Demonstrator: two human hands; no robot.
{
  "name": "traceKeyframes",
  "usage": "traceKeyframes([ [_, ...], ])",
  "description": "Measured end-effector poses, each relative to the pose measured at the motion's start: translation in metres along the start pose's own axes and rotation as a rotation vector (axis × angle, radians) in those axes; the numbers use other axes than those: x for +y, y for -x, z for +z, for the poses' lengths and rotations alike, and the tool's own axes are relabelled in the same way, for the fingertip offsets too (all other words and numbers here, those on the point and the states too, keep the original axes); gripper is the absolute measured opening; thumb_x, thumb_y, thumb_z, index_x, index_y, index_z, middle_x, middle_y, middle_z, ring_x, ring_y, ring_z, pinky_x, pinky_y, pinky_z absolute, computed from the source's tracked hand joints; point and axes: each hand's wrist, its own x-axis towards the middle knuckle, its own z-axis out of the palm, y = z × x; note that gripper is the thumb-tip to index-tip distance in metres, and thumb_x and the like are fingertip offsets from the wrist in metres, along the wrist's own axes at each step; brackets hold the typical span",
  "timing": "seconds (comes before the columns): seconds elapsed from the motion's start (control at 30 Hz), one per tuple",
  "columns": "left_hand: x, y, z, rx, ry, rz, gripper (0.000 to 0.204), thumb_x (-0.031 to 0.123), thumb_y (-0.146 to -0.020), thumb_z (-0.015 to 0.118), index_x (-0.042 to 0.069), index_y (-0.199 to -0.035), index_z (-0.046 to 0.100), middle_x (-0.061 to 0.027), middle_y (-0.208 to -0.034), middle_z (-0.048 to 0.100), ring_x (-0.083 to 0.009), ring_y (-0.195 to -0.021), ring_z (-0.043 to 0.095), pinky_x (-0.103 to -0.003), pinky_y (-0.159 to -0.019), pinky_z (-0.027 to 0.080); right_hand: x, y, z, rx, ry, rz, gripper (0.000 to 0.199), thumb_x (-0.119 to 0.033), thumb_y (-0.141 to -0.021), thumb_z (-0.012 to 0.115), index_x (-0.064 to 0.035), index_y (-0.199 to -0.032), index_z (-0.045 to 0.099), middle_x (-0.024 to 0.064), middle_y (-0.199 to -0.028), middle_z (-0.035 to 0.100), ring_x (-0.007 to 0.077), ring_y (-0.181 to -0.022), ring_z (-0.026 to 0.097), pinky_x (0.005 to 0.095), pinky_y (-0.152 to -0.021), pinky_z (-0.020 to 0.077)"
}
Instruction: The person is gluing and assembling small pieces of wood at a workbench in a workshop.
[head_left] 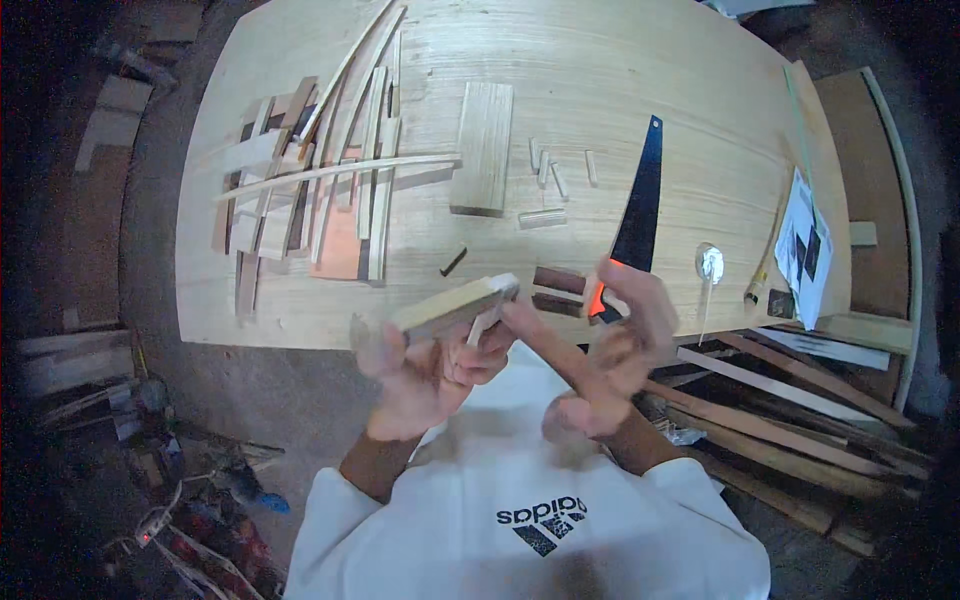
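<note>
Close in front of my body, my left hand point(425, 385) is closed round a pale wooden block point(450, 310), which tilts up to the right. A small pale wood strip point(484, 326) shows by its fingers, under the block. My right hand point(625, 355) is blurred, with fingers spread apart. One finger reaches to the block's right end; whether it touches is unclear. Just beyond that hand lies a handsaw point(637, 210) with a dark blade and an orange-and-black handle, partly covered by the fingers. Dark brown wood pieces point(558, 285) lie between the block and the saw.
Wood strips point(345, 190) pile up at the table's left. A thick pale board point(484, 150), short sticks point(558, 180) and a small dark stick point(453, 261) lie mid-table. Rightward are a stick on shiny foil point(709, 263) and a printed sheet point(800, 250). Planks point(780, 430) lie below right.
</note>
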Motion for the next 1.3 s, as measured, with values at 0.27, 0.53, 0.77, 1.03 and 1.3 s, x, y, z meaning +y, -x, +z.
traceKeyframes([
  [0.27,0.002,-0.031,0.01,0.048,0.001,-0.131,0.077,0.08,-0.08,0.046,0.007,-0.103,0.056,0.005,-0.081,0.048,-0.0027,-0.061,0.031,-0.016,-0.054,0.026,0.016,0.002,-0.003,0.079,0.227,-0.044,0.066,-0.076,-0.09,0.027,-0.0338,-0.107,0.075,0.0154,-0.129,0.046,0.032,-0.119,0.035,0.0421,-0.099,0.0356],
  [0.53,0.001,-0.038,0.015,0.146,-0.183,-0.154,0.087,0.086,-0.067,0.055,0.004,-0.096,0.06,-0.0004,-0.08,0.05,-0.0089,-0.067,0.044,-0.022,-0.058,0.029,0.013,-0.001,0.003,-0.039,0.386,-0.189,0.066,-0.08,-0.084,0.037,-0.0326,-0.11,0.073,0.0084,-0.137,0.048,0.0361,-0.12,0.032,0.0443,-0.097,0.0318],
  [0.77,0.002,-0.035,0.016,0.165,-0.23,-0.176,0.085,0.085,-0.071,0.05,0.006,-0.101,0.061,0.0041,-0.079,0.047,-0.0059,-0.064,0.038,-0.02,-0.055,0.027,0.017,0.001,0.001,-0.06,0.399,-0.2,0.065,-0.078,-0.087,0.035,-0.0311,-0.109,0.074,0.0105,-0.134,0.047,0.035,-0.12,0.032,0.0439,-0.098,0.0305],
  [1.03,-0.011,-0.047,-0.017,0.209,0.026,-0.182,0.079,0.075,-0.085,0.043,0.003,-0.114,0.057,0.0102,-0.073,0.035,-0.0003,-0.056,0.029,-0.014,-0.043,0.022,0.102,0.074,0.016,0.284,0.171,0.535,0.031,-0.01,-0.09,0.063,-0.0057,-0.12,0.063,0.0156,-0.126,0.053,0.0285,-0.115,0.048,0.0399,-0.094,0.0397],
  [1.3,-0.075,-0.117,0.011,0.087,-0.306,-0.507,0.097,0.089,-0.075,0.04,0.003,-0.118,0.057,0.0102,-0.08,0.04,-0.0016,-0.061,0.03,-0.019,-0.047,0.023,0.211,0.314,0.001,0.123,0.402,1.29,0.05,-0.02,-0.086,0.07,-0.0067,-0.131,0.052,0.0134,-0.127,0.054,0.0303,-0.109,0.055,0.0439,-0.097,0.0429],
])
